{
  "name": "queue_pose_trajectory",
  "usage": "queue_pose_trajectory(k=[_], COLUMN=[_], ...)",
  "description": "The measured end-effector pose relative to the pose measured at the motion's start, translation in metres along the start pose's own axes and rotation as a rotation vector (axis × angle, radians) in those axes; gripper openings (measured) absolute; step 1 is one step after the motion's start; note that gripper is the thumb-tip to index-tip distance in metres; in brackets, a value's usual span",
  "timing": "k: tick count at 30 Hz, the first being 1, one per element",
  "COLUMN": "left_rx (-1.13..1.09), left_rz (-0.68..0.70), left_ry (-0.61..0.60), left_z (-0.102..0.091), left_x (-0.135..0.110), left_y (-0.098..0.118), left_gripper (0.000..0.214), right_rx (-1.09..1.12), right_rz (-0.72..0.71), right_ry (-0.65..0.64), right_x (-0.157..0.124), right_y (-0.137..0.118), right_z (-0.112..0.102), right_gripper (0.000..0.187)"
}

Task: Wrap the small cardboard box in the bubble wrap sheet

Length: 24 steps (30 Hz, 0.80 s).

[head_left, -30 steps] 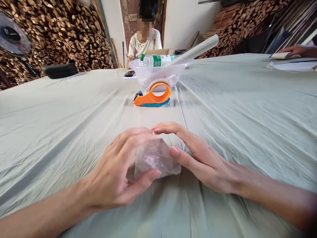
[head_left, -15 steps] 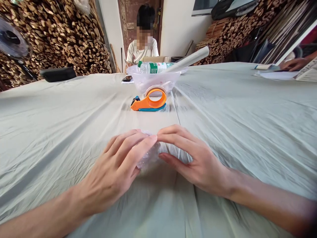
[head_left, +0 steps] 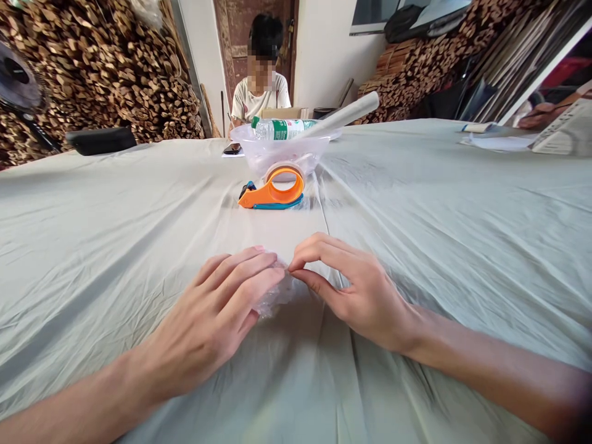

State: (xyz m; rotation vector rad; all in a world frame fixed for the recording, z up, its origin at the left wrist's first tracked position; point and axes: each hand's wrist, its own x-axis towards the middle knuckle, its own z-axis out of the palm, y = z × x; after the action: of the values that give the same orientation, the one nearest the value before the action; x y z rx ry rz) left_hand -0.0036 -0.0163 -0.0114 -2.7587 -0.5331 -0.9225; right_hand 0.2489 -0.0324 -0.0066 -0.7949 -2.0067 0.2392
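A small bundle of clear bubble wrap (head_left: 272, 300) lies on the cloth-covered table in front of me; what is inside it, if anything, is hidden. My left hand (head_left: 222, 308) is closed over its left side, fingers curved across the top and thumb tucked low. At the bundle's upper right edge, my right hand (head_left: 356, 290) pinches the plastic between thumb and index finger. Beyond both hands stands an orange and blue tape dispenser (head_left: 271, 194) with a roll of tape in it, touched by neither hand.
Behind the dispenser, a translucent plastic basin (head_left: 277, 151) holds a water bottle (head_left: 282, 129) and a white roll (head_left: 346, 114). A person (head_left: 261, 92) sits across the table. A black case (head_left: 99, 140) lies far left, a white box (head_left: 567, 129) far right, and a phone (head_left: 232, 148) near the basin.
My right thumb has risen to meet the index finger, closing a pinch on the wrap's edge. My left fingers have shifted slightly on the bundle. The whole view has moved a little.
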Motion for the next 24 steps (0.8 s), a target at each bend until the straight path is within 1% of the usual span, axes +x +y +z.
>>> queue_pose_trajectory(k=[4,9,11,16,20,24], left_rx=[-0.004,-0.007,-0.021,-0.059,-0.065,-0.050], left_rz=[0.018,0.011,-0.005,-0.025,-0.001,-0.024], left_ry=[-0.001,-0.021,-0.020,-0.005,-0.002,-0.010], left_z=[-0.0005,0.0000,0.0002,-0.0006,-0.0018,-0.0022], left_x=[-0.0003,0.0004,0.0005,0.0018,0.0023,0.0014], left_y=[0.0006,0.0016,0.0014,0.0012,0.0020,0.0029], left_gripper=[0.054,0.056,0.057,0.051,0.053,0.046], right_rx=[0.047,0.021,-0.004,-0.060,-0.090,-0.111], right_rz=[0.023,0.007,-0.005,-0.006,0.016,0.032], right_ry=[-0.030,-0.002,0.009,0.038,0.045,0.045], right_x=[-0.0011,-0.0023,-0.0020,-0.0021,-0.0036,-0.0050], right_y=[0.0005,0.0008,0.0008,0.0003,-0.0002,-0.0008], right_z=[0.0008,0.0013,0.0014,0.0019,0.0036,0.0047], right_gripper=[0.011,0.016,0.017,0.013,0.014,0.014])
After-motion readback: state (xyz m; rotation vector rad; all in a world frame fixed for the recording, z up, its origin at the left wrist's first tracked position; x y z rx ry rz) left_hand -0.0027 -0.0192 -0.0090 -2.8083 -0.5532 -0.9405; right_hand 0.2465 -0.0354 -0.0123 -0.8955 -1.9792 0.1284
